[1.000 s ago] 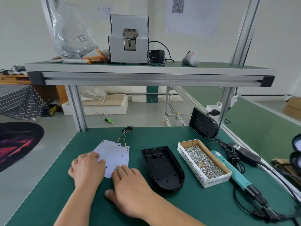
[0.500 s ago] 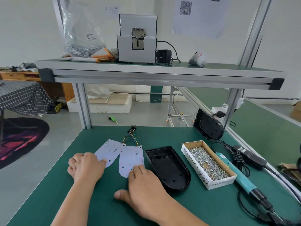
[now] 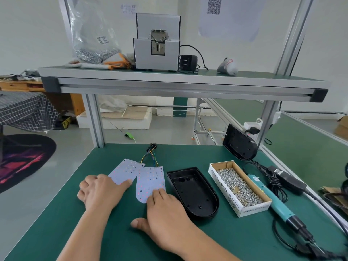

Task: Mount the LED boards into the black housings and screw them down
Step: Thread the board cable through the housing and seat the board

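White, speckled with red and orange dots, the right LED board [image 3: 150, 180] lies flat at mid-frame under the straight fingertips of the right hand [image 3: 165, 210], which grips nothing. The left hand [image 3: 101, 189], loosely bent, rests on the left LED board [image 3: 125, 170]. The black housing [image 3: 192, 191] lies just right of them on the green mat [image 3: 226, 242].

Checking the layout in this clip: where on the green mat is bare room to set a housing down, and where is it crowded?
Bare: the back strip between the wire plug and the leaning housing; the front patch between the flat housing, screw box and screwdriver. Crowded: the right edge, with cables.
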Available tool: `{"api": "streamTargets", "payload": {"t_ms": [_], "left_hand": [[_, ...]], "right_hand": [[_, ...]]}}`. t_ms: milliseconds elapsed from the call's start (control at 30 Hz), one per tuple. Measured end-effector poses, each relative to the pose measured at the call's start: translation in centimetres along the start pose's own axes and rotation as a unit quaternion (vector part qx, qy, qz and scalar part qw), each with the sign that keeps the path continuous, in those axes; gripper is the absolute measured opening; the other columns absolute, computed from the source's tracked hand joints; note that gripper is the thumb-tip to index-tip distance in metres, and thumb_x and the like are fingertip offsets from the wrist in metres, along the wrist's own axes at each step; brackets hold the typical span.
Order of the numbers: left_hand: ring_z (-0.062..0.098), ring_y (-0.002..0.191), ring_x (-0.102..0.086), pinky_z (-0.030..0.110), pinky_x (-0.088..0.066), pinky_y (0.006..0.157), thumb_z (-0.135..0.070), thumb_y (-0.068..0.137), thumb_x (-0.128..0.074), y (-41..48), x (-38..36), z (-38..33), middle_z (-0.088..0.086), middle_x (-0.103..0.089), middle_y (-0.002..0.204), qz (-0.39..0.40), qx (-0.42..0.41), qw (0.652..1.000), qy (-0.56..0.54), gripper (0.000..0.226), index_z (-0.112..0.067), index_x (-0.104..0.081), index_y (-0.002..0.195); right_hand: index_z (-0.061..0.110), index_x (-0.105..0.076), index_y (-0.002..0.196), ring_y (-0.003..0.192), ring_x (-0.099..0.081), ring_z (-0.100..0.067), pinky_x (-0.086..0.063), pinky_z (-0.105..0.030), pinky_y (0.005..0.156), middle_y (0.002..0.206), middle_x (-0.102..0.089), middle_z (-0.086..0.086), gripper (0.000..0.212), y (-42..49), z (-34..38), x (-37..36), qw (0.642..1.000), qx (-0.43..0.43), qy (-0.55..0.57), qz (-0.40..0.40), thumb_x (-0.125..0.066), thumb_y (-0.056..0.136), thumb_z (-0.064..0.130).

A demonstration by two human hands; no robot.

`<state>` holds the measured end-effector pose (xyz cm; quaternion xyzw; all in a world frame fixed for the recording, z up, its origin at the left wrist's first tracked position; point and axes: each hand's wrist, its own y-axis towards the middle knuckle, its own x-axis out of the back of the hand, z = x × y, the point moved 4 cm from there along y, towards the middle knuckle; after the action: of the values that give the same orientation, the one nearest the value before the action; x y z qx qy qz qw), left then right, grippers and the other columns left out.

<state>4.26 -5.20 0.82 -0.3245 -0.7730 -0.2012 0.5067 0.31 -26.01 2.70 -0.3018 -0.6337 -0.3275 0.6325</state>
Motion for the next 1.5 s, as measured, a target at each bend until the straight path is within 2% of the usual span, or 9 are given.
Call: {"api": "streamTargets", "payload": {"t_ms": [100,400,633,833,967,1067,1167,1367,1500], "left_hand": [[0.038,0.130,-0.037,0.047,-0.034,0.107,-0.077,0.074,-0.074,0.2,0.0,0.0,0.016,-0.045,0.134,-0.008,0.010,1.000,-0.008,0.098,-0.002,-0.053,0.133],[0.037,0.121,-0.042,0.043,-0.033,0.089,-0.065,0.080,-0.078,0.3,0.5,-0.5,0.016,-0.051,0.126,-0.002,-0.020,1.000,0.016,0.073,-0.009,-0.056,0.119],[0.034,0.110,-0.035,0.043,-0.034,0.095,-0.071,0.072,-0.079,2.5,1.2,1.6,0.012,-0.038,0.112,0.049,0.037,0.997,0.054,0.068,-0.017,-0.060,0.109],[0.034,0.120,-0.037,0.042,-0.029,0.089,-0.075,0.068,-0.081,3.2,1.3,2.1,0.011,-0.038,0.117,0.061,0.043,0.996,0.055,0.087,-0.014,-0.062,0.127],[0.030,0.104,-0.034,0.040,-0.033,0.086,-0.069,0.076,-0.077,3.0,1.4,1.8,0.006,-0.039,0.104,0.052,0.011,0.996,0.076,0.063,-0.018,-0.063,0.110],[0.030,0.102,-0.033,0.041,-0.034,0.086,-0.066,0.076,-0.078,2.9,1.6,1.6,0.007,-0.041,0.106,0.047,0.007,0.996,0.071,0.058,-0.019,-0.060,0.105],[0.030,0.103,-0.032,0.041,-0.032,0.087,-0.065,0.079,-0.075,2.7,1.7,1.8,0.007,-0.040,0.107,0.051,0.011,0.996,0.077,0.052,-0.021,-0.056,0.100],[0.029,0.105,-0.029,0.041,-0.032,0.089,-0.066,0.082,-0.072,2.7,1.8,2.2,0.006,-0.037,0.110,0.057,0.007,0.996,0.064,0.050,-0.024,-0.056,0.104],[0.031,0.114,-0.034,0.041,-0.033,0.090,-0.065,0.083,-0.071,2.3,2.0,2.0,0.006,-0.037,0.112,0.065,-0.001,0.996,0.055,0.051,-0.023,-0.056,0.109]], "right_hand": [[-0.004,-0.047,0.144,0.144,-0.035,-0.034,-0.031,-0.043,0.116,0.149,-0.045,-0.023,0.087,0.1,0.0,0.0,1.000,-0.001,0.005,0.003,-0.038,0.101,0.071],[-0.005,-0.056,0.134,0.134,-0.042,-0.036,-0.039,-0.046,0.106,0.135,-0.054,-0.023,0.090,0.3,-0.4,-0.8,1.000,-0.006,-0.006,-0.005,-0.032,0.099,0.075],[-0.008,-0.054,0.136,0.137,-0.042,-0.040,-0.041,-0.050,0.105,0.140,-0.052,-0.029,0.095,0.0,-0.4,-0.7,0.999,-0.003,-0.028,0.014,-0.029,0.100,0.076],[-0.007,-0.059,0.129,0.127,-0.049,-0.040,-0.044,-0.047,0.089,0.131,-0.055,-0.028,0.093,-0.3,-0.4,-0.3,0.999,-0.002,-0.034,0.019,-0.029,0.100,0.077],[0.001,-0.057,0.119,0.113,-0.052,-0.038,-0.035,-0.045,0.076,0.118,-0.058,-0.024,0.085,-0.3,-0.1,-0.4,1.000,0.001,-0.028,-0.011,-0.032,0.097,0.079],[0.006,-0.057,0.121,0.110,-0.048,-0.036,-0.034,-0.046,0.081,0.116,-0.056,-0.019,0.085,-0.2,0.0,-0.5,1.000,-0.003,-0.013,-0.022,-0.030,0.094,0.082],[0.004,-0.059,0.125,0.120,-0.043,-0.035,-0.038,-0.045,0.099,0.121,-0.056,-0.015,0.096,-0.2,0.4,-0.5,0.999,0.021,0.001,-0.026,-0.019,0.090,0.083],[0.008,-0.063,0.109,0.107,-0.049,-0.033,-0.041,-0.042,0.090,0.110,-0.062,-0.013,0.059,1.8,-0.2,0.8,0.997,0.029,0.041,-0.060,-0.035,0.107,0.060],[0.014,-0.044,0.083,0.088,-0.043,-0.033,-0.032,-0.041,0.072,0.090,-0.051,-0.011,0.028,5.2,-0.6,1.0,0.982,-0.010,0.178,-0.055,-0.045,0.106,0.031]]}}
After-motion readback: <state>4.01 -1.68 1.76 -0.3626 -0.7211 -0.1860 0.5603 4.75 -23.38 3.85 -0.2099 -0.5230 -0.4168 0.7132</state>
